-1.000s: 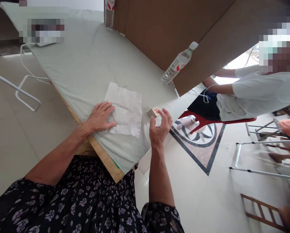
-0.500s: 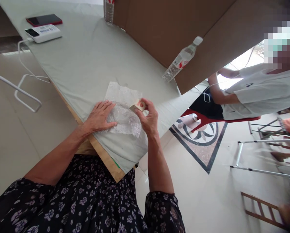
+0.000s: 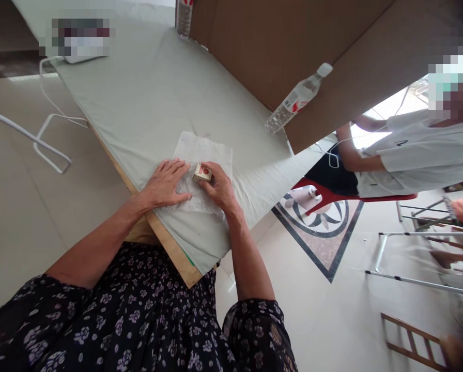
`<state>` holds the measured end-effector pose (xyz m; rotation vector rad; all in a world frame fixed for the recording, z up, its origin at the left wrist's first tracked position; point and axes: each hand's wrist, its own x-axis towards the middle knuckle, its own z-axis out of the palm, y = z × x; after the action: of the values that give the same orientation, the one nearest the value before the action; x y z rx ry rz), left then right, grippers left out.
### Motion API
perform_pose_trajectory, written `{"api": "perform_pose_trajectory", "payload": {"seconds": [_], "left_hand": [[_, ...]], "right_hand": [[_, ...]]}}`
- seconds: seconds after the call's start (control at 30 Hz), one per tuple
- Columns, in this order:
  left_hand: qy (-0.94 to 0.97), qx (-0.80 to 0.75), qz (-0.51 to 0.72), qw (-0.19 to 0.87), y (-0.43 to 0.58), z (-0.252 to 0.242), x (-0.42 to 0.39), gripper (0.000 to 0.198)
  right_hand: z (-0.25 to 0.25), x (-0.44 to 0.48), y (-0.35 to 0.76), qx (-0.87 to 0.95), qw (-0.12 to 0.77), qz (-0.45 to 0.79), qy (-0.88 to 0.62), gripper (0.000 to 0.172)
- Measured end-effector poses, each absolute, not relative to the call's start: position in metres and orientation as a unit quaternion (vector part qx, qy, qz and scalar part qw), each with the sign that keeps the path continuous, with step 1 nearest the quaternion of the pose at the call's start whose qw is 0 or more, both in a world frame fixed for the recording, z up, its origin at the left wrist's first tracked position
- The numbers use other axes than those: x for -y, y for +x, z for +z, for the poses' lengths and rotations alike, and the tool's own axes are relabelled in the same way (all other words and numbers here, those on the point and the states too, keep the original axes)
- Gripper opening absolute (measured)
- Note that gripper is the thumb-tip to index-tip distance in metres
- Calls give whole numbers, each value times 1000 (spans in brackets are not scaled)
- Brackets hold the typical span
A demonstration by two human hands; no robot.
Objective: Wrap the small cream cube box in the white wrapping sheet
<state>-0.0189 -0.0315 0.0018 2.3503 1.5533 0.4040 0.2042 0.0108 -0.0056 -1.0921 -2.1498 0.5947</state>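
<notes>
A sheet of bubble wrap [image 3: 212, 155] lies on the grey-green padded table [image 3: 146, 98] near its front corner. My left hand [image 3: 165, 183] rests flat on the sheet's near edge, fingers stretched out. My right hand [image 3: 218, 187] pinches a small tan box with a red mark [image 3: 202, 172] and sets it on the middle of the bubble wrap, right beside my left fingertips.
A large brown cardboard sheet [image 3: 278, 57] stands along the table's far side, with one plastic water bottle [image 3: 298, 98] leaning on it and another [image 3: 184, 18] further back. A blurred device [image 3: 80, 41] lies at the far left end. Another person in white [image 3: 410, 155] sits on a red chair [image 3: 324, 191] to the right.
My right hand picked up the small box from the table to the right of the sheet and carried it left onto the bubble wrap. My left hand stayed flat on the sheet.
</notes>
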Motion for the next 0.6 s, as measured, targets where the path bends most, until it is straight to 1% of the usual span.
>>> {"api": "perform_pose_trajectory", "payload": {"seconds": [0.17,0.33,0.43,0.5,0.6], "left_hand": [[819,-539,139,137,-20,0,30,86],[821,-534,150,138,-21,0,31,83],[823,-526,160,143,-22,0,30,82],[819,-528,169,146,-23,-1,29,81],[808,-532,194,164,-27,-1,32,82]], "right_hand": [[-1,-11,206,835,294,215,-413,54],[27,28,225,817,300,162,-465,53],[38,58,234,854,243,157,-433,48],[35,72,233,873,196,140,-425,44],[23,78,222,877,170,104,-436,24]]}}
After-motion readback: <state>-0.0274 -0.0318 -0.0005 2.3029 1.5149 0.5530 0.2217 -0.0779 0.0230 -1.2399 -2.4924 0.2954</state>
